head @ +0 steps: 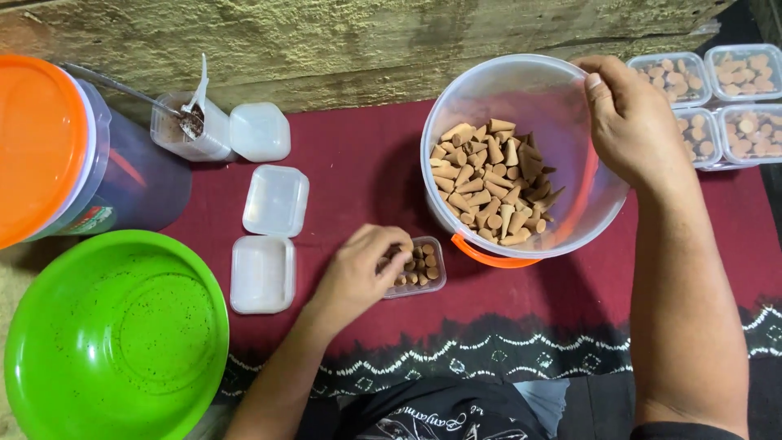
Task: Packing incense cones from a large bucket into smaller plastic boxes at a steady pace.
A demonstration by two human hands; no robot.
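A clear plastic bucket (481,90) with an orange handle lies tilted toward me on a dark red cloth, holding many tan cone-shaped pieces (493,183). My right hand (631,122) grips the bucket's far right rim. My left hand (362,269) rests on a small clear box (428,269) partly filled with cones, its fingers bunched over the box's left side. Whether the fingers pinch a cone is hidden.
Three white lids (262,273) lie left of the box. A small open container with a spoon (191,122) stands behind them. A green bowl (114,334) and an orange-lidded tub (49,147) sit at the left. Several filled boxes (717,98) are at the back right.
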